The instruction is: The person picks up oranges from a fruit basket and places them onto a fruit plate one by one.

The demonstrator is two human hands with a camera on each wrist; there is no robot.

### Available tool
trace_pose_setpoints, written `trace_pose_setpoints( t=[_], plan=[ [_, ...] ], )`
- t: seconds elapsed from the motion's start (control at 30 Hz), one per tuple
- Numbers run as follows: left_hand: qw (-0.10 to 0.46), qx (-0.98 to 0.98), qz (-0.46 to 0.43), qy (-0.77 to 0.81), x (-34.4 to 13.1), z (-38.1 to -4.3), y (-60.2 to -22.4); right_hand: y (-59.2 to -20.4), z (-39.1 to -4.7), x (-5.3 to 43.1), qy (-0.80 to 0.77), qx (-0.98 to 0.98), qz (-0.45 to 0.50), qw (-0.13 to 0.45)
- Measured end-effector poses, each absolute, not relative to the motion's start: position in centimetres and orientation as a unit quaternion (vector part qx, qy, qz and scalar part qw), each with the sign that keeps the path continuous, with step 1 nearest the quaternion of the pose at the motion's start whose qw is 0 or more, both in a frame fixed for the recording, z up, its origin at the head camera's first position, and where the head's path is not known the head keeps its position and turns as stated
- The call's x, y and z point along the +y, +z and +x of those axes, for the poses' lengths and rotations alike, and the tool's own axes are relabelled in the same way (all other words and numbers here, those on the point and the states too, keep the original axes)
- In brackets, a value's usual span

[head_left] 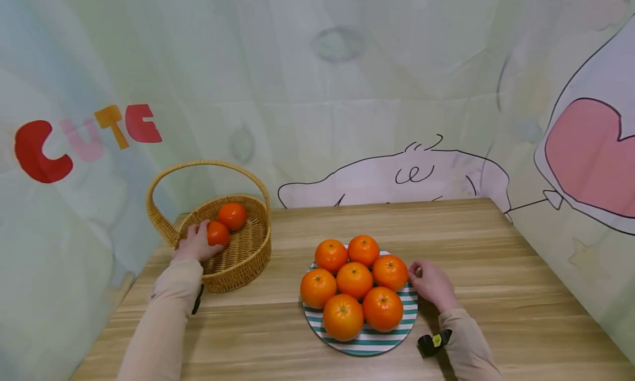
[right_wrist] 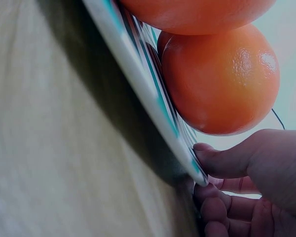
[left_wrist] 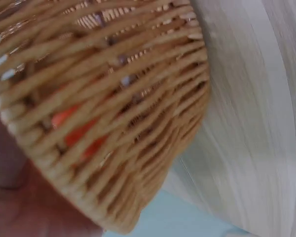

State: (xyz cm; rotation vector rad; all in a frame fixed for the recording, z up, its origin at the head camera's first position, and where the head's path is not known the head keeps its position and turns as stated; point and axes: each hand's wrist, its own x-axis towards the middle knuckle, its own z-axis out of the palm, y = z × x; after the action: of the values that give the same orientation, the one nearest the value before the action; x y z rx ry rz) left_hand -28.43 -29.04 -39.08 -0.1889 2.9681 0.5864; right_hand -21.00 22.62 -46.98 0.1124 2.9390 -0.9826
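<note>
My left hand (head_left: 195,244) reaches over the near-left rim of a round wicker basket (head_left: 248,271) with a tall arched handle. Its fingers and thumb curl round a red tomato (head_left: 218,235) inside; a second tomato (head_left: 232,216) lies just behind that one. In the left wrist view, the basket's woven wall (left_wrist: 153,113) hides most of the grip. A striped green-and-white plate (head_left: 369,345) carries several oranges (head_left: 354,280), one in the middle and others around it. At the plate's right rim, my right hand (head_left: 432,282) pinches the edge, thumb on top and fingers underneath (right_wrist: 237,205).
Both the basket and the plate stand on a wood-grain table (head_left: 268,337), the basket to the left and farther back. A printed curtain (head_left: 307,94) hangs close behind the table and along its sides.
</note>
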Motion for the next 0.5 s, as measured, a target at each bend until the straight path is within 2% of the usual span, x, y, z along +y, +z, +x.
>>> trace_pose_setpoints(
  t=[0.23,0.37,0.5],
  plan=[
    [0.051,0.975,-0.002,0.215,-28.2,-28.8,-38.7,-46.9,-21.0,22.7,-0.316,0.948,0.037,0.018],
    [0.085,0.973,0.027,0.214,-27.9,-28.7,-38.8,-46.8,-21.0,22.7,-0.313,0.949,0.036,0.015],
    [0.114,0.974,0.0,0.196,-28.0,-28.2,-39.1,-46.9,-20.9,22.7,-0.312,0.949,0.037,0.016]
  ],
)
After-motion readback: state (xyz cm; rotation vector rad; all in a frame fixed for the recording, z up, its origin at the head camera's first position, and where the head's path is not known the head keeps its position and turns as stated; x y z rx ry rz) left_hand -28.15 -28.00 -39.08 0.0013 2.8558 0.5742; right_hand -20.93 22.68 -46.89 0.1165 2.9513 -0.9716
